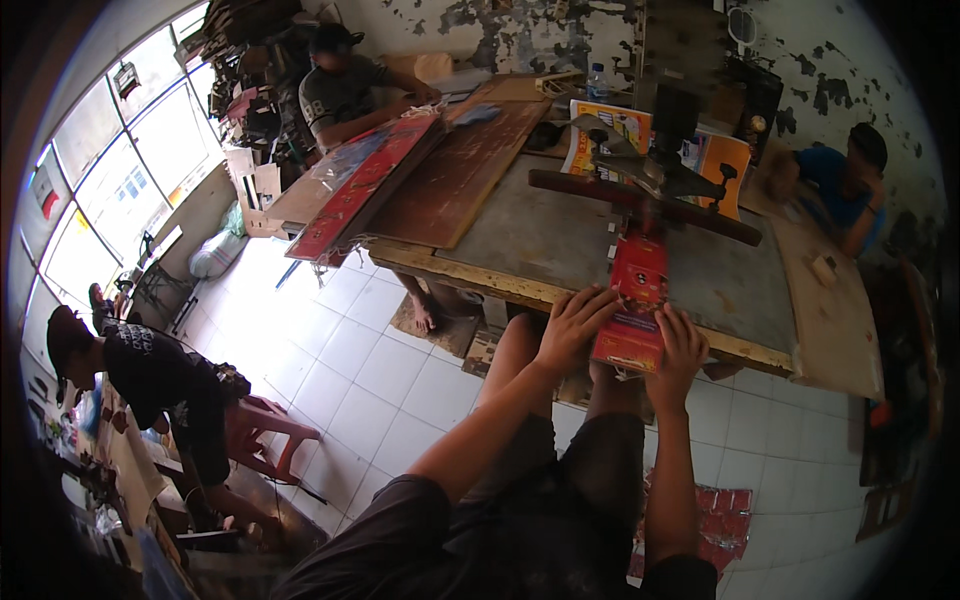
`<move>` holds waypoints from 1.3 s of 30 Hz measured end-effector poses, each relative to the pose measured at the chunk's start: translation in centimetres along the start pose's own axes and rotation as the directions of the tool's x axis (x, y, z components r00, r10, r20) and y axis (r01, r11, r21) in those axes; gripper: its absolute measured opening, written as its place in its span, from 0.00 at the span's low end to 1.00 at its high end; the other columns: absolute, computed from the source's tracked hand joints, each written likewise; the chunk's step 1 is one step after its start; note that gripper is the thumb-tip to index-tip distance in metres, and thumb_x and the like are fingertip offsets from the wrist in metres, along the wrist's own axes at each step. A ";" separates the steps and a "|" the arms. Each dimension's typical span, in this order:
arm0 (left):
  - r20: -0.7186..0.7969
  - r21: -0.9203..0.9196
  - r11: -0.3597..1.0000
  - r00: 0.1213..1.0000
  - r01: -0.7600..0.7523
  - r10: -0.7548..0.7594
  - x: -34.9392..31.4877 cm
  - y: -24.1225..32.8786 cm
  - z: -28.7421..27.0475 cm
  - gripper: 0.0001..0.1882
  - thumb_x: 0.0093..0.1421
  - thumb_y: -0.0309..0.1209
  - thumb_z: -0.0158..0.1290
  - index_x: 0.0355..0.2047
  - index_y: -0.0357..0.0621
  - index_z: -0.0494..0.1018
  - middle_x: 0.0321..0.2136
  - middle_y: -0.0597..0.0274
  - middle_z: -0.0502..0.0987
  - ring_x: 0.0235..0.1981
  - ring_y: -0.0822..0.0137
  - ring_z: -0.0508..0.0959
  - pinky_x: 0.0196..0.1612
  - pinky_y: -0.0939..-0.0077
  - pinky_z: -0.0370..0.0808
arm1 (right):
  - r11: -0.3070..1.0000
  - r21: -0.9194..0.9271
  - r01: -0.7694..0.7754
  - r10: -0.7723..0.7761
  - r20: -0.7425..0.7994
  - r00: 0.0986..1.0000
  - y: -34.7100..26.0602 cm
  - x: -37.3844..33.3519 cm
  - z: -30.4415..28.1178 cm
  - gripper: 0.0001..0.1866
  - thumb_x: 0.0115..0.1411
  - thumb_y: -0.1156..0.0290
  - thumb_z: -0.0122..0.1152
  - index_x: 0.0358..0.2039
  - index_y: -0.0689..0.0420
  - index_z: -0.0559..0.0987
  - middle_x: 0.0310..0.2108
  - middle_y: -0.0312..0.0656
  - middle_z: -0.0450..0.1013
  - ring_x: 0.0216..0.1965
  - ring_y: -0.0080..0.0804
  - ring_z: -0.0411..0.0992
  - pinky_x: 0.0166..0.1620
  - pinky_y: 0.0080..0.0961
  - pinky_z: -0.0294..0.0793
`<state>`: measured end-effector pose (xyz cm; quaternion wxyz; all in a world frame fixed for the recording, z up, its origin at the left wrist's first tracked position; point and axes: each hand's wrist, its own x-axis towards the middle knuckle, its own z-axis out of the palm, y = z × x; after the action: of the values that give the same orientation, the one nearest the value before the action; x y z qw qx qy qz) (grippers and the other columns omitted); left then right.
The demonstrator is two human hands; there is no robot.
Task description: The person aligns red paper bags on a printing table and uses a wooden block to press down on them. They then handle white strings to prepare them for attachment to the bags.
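A long red printed piece of packaging (638, 268), flat and shiny, lies across the table's near edge, its near end sticking out toward me. My left hand (580, 325) grips its left edge, fingers curled over the top. On the opposite edge my right hand (682, 350) closes around the near corner. The far end runs under a bench device (655, 165) with metal arms, black knobs and a dark horizontal bar (600, 190). Whether it is one piece or a stack, I cannot tell.
The worktable (520, 240) has a grey top and worn wooden edge. Red sheets (365, 185) and brown boards (460, 190) lie at left. Three people work at far left, right and lower left. A red stool (270, 440) and red packaging (715, 520) are on the floor.
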<state>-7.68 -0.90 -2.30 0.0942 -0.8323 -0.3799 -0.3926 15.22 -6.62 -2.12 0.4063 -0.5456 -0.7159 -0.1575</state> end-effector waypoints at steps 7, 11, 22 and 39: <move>-0.021 -0.072 0.997 0.999 0.029 -0.031 0.6 1.0 -0.8 0.33 0.59 0.29 0.55 0.67 0.53 0.72 0.71 0.66 0.71 0.72 0.60 0.68 0.70 0.55 0.62 | 0.998 -0.058 -0.021 0.017 -0.057 0.998 0.7 -0.4 1.2 0.28 0.70 0.50 0.61 0.66 0.46 0.76 0.68 0.33 0.72 0.73 0.42 0.63 0.72 0.50 0.51; -0.003 -0.060 0.998 1.000 0.030 -0.031 0.3 0.7 -0.7 0.34 0.58 0.31 0.56 0.68 0.53 0.71 0.72 0.67 0.70 0.73 0.62 0.67 0.70 0.58 0.61 | 0.996 -0.078 -0.030 0.027 -0.037 0.999 0.5 -0.3 1.2 0.28 0.73 0.46 0.53 0.66 0.46 0.77 0.68 0.32 0.72 0.73 0.42 0.62 0.73 0.50 0.50; 0.012 0.018 0.999 1.000 0.028 -0.028 0.3 0.3 -0.4 0.33 0.62 0.35 0.53 0.70 0.58 0.71 0.73 0.71 0.70 0.72 0.65 0.68 0.69 0.63 0.60 | 0.991 -0.106 -0.080 0.077 -0.036 0.996 1.3 -1.5 2.5 0.33 0.76 0.37 0.40 0.67 0.44 0.77 0.69 0.30 0.72 0.73 0.41 0.60 0.75 0.52 0.43; -0.019 -0.104 0.991 0.996 0.088 -0.090 1.0 1.2 -0.7 0.31 0.60 0.41 0.59 0.65 0.54 0.77 0.68 0.69 0.76 0.68 0.64 0.73 0.67 0.67 0.59 | 0.993 -0.113 -0.034 0.029 -0.050 0.998 2.4 -2.5 3.4 0.39 0.66 0.30 0.54 0.67 0.45 0.74 0.68 0.31 0.72 0.72 0.42 0.61 0.77 0.54 0.38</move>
<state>-6.88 -1.47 -0.90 0.0381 -0.8135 -0.3946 -0.4254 16.23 -5.14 -6.63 0.3943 -0.5750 -0.6870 -0.2048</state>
